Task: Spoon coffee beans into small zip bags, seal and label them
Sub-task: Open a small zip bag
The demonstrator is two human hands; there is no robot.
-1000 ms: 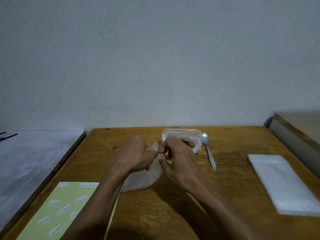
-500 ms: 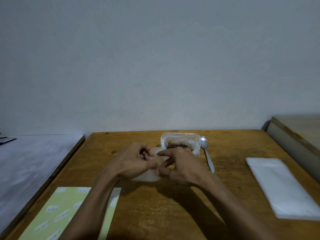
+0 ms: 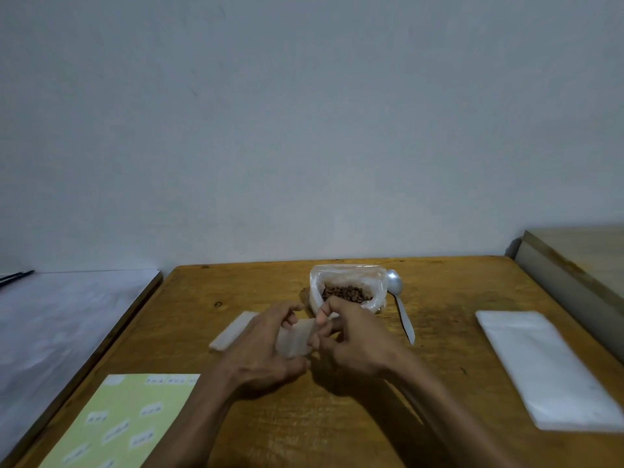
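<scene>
Two-hand grip (image 3: 305,336) on zip bag (image 3: 295,337)

The small white labels on the green sheet (image 3: 114,423) are too blurred to read.

Two hands (image 3: 266,346) (image 3: 354,339), one spoon (image 3: 400,302), one bean bag (image 3: 347,285), one label sheet (image 3: 125,420).

Place: plain room, likely a home work corner
Evidence: worn wooden tabletop (image 3: 439,383) against a bare painted wall (image 3: 304,130)
</scene>
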